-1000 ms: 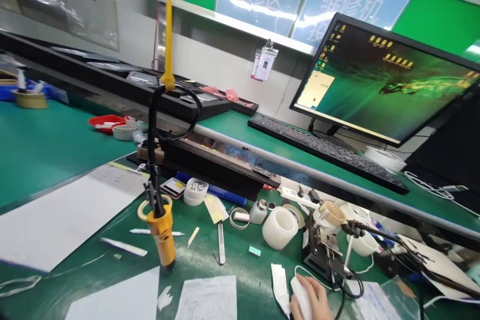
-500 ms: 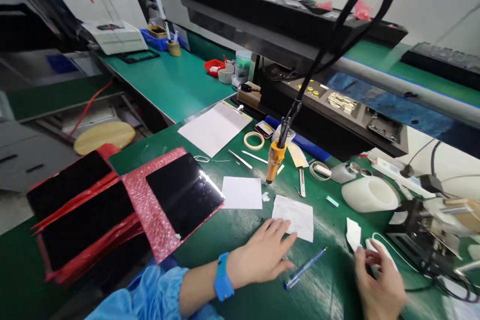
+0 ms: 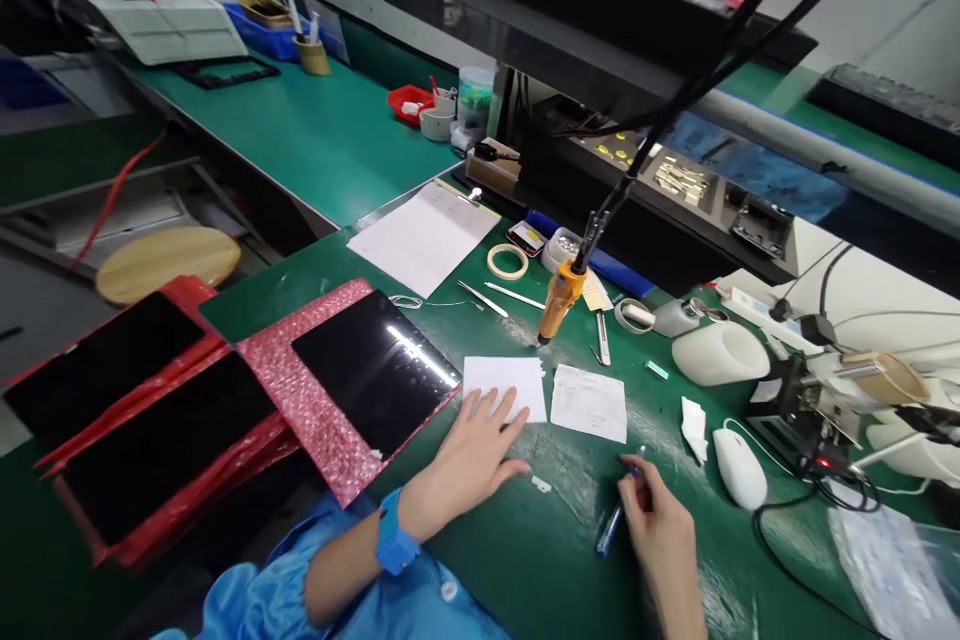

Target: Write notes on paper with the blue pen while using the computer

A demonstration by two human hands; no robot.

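My left hand, fingers spread, lies flat with its fingertips on a blank white sheet of paper. A blue wristband circles that wrist. To the right, my right hand has its thumb and fingers closed on a blue pen, which is still low over the green bench. Beyond the pen lies a creased paper slip with faint print. Below the blank sheet is a small white scrap. Left of the sheet, a black glossy panel rests on pink bubble wrap.
A yellow electric screwdriver hangs on a cable over the bench. Tweezers, a tape roll and a clipboard lie behind. A computer mouse and a white cup-shaped container stand right. More wrapped panels lie left.
My left hand has moved left from the printed slip onto the blank sheet. My right hand has left the mouse area, come left and closed on the pen. The view has shifted.
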